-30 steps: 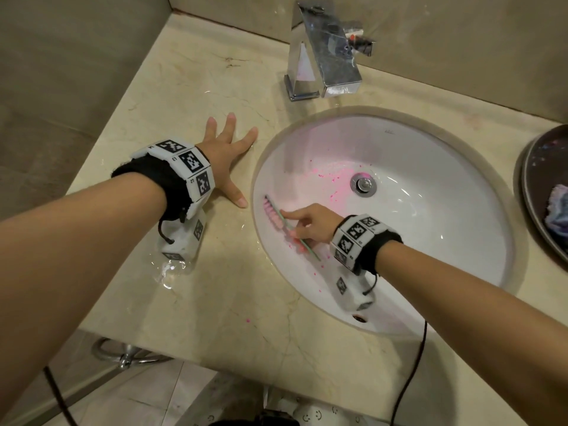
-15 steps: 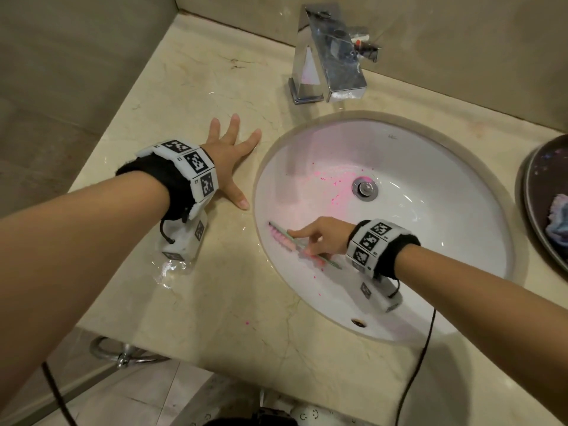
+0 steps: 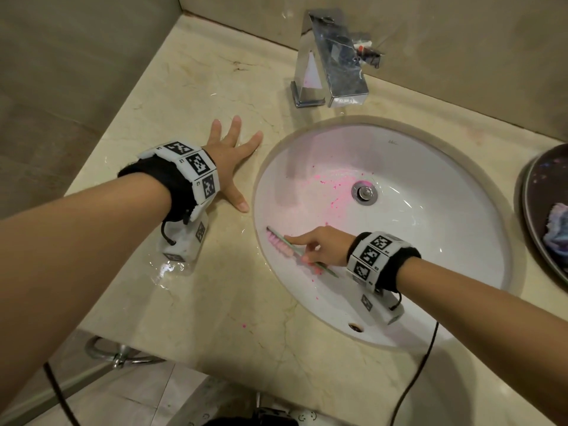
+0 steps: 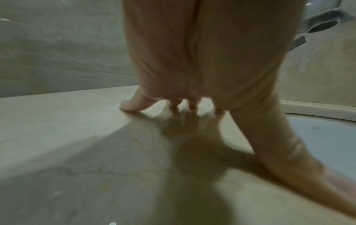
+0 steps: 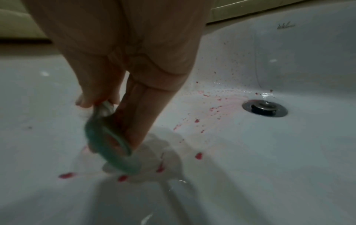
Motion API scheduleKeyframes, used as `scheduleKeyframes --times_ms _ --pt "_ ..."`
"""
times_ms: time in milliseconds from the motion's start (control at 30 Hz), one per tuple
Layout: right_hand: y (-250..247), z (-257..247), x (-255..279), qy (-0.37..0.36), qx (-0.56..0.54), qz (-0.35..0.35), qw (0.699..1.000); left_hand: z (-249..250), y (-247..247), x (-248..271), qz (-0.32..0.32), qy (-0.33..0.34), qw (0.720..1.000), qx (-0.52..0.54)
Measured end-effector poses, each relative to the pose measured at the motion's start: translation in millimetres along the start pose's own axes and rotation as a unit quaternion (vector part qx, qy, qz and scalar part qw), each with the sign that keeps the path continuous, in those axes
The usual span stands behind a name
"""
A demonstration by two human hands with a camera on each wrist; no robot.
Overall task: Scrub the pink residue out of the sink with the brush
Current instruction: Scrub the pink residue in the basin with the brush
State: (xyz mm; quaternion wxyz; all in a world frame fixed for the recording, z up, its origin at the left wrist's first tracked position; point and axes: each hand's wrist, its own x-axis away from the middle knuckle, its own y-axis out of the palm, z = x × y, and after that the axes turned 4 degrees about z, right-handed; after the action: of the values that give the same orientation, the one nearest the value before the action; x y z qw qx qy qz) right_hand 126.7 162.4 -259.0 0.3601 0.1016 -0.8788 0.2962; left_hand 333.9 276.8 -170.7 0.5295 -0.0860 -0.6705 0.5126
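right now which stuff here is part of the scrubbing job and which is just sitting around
Part of the job:
- brush, held by the right hand
- pink residue
- sink

Just lying about:
- faucet
- dark tray with a crumpled cloth
- countertop, where the left hand rests flat

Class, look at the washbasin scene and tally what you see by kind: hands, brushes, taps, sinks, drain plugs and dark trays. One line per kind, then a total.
Hands: 2 (left hand flat on the counter, right hand gripping the brush)
Brushes: 1 (brush)
Taps: 1 (tap)
Sinks: 1 (sink)
Drain plugs: 1 (drain plug)
Dark trays: 1 (dark tray)
Total: 7
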Motion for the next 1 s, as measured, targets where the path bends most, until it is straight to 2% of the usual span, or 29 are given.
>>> scheduleKeyframes --times_ms 133,300,367,433,500,733,867,933,1000 --pt "-4.6 -13.2 -12.4 0.034 0.078 0.052 0.995 0.1 -0.3 -1.3 -0.004 0.001 1.0 -0.001" --pt "2.7 -33.5 -22.3 0.008 -0.021 0.112 0.993 1.4 -1.6 0.9 -0.008 0.0 1.0 0.005" --pt "6.6 -27.4 -12.5 -0.004 -0.026 0.092 0.995 1.8 -2.5 1.8 -0.009 -0.001 1.0 0.007" --pt "4.5 -20.7 -3.4 -0.012 0.058 0.051 0.997 1.8 -3.3 3.0 -0.012 -0.003 1.0 0.01" --pt "-1.0 -18.4 -2.5 -0.003 0.122 0.041 0.992 2.0 -3.7 3.1 -0.013 -0.002 1.0 0.01" --pt "-0.4 -30.7 -26.7 0.005 0.017 0.148 0.989 3.2 -4.9 2.8 -0.019 -0.005 1.0 0.01" --pt "5.0 -21.2 -13.1 -0.045 0.068 0.097 0.992 0.8 -3.7 0.7 -0.017 -0.001 1.0 0.007" --pt "0.0 -17.1 -15.3 -0.039 0.115 0.088 0.989 1.0 -3.8 1.3 -0.017 -0.001 1.0 0.008" --pt "-6.3 -17.7 -23.1 -0.009 0.114 0.106 0.988 2.3 -4.5 2.0 -0.018 -0.003 1.0 0.007"
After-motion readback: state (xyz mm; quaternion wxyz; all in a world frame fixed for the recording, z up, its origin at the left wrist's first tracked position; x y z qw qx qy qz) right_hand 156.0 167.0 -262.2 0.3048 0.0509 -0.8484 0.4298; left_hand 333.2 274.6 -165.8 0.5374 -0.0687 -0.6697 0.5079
